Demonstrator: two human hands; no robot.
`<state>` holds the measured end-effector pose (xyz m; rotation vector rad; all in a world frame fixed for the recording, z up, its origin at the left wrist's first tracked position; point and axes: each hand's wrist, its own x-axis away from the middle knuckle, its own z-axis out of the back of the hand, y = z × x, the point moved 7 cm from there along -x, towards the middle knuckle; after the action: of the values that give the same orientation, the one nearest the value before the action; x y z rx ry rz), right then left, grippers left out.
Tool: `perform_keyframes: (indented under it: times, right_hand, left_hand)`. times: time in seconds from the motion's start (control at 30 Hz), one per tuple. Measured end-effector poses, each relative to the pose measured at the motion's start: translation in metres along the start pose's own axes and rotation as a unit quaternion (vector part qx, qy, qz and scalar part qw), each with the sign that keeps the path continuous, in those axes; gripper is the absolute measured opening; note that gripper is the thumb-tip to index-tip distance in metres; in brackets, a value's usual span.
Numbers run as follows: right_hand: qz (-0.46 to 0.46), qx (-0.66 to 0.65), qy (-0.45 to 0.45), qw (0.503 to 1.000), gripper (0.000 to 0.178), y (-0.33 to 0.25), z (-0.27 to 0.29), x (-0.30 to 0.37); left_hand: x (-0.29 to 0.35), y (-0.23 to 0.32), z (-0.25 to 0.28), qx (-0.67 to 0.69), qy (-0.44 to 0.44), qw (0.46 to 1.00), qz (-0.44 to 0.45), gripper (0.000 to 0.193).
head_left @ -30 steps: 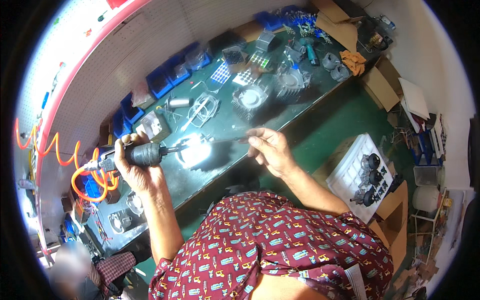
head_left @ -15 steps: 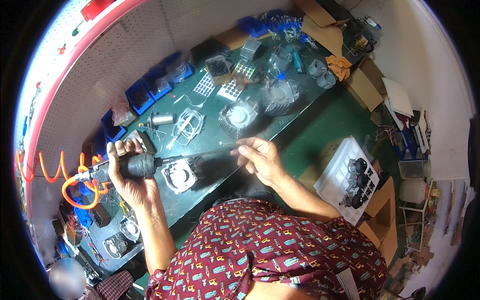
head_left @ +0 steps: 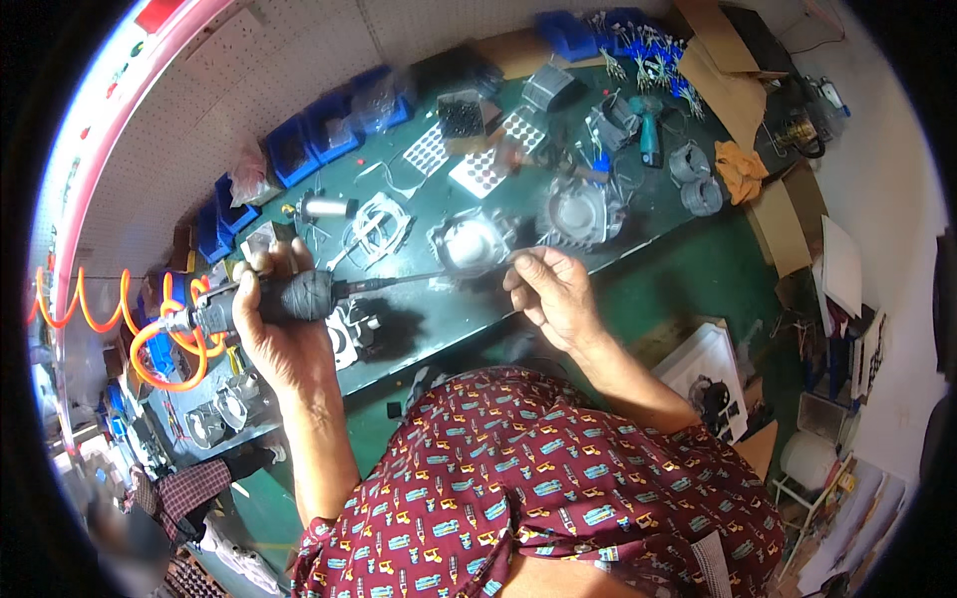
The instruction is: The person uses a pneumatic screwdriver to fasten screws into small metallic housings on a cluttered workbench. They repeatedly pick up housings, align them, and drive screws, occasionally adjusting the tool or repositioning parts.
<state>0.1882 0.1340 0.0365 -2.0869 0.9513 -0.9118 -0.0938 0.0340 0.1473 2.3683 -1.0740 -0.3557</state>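
My left hand [head_left: 284, 329] is wrapped round a black air screwdriver [head_left: 299, 297] with a long thin bit, held level above the bench. Its orange coiled hose [head_left: 140, 364] runs off to the left. At the far end of the bit, my right hand [head_left: 558, 294] is closed in a pinch on the bit's tip; any screw there is too small to make out. Beneath the tool sits a grey metal casting [head_left: 349, 337], partly hidden by it. Just beyond the bit stands a round-faced casting [head_left: 469, 241], and farther right a finned one [head_left: 580, 211].
On the green bench [head_left: 419, 324] lie a coil of white cable [head_left: 377, 229], sticker sheets [head_left: 480, 174] and a teal power tool [head_left: 650, 140]. Blue bins [head_left: 289, 149] line the back. An orange cloth [head_left: 739, 171] lies at right. A white tray [head_left: 698, 369] stands below the bench. A person in plaid [head_left: 194, 495] is at lower left.
The whole view has shifted, with the bench things now farther right. Both hands and the screwdriver sit slightly higher and more to the right; the grips are the same.
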Motion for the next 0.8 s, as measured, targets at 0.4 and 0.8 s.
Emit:
perform_keyframes:
  times: [0.4,0.8]
  right_hand:
    - [-0.042,-0.020,-0.056,0.997,0.020,-0.028,0.012,-0.029]
    - [-0.022,-0.041,-0.054,0.997,0.019,-0.012,-0.013,-0.023]
  left_hand:
    - [0.017,-0.012,-0.018,-0.015,0.047,0.993,-0.110,0.015]
    - [0.012,0.009,0.016,0.010,0.057,0.994,-0.097,0.012]
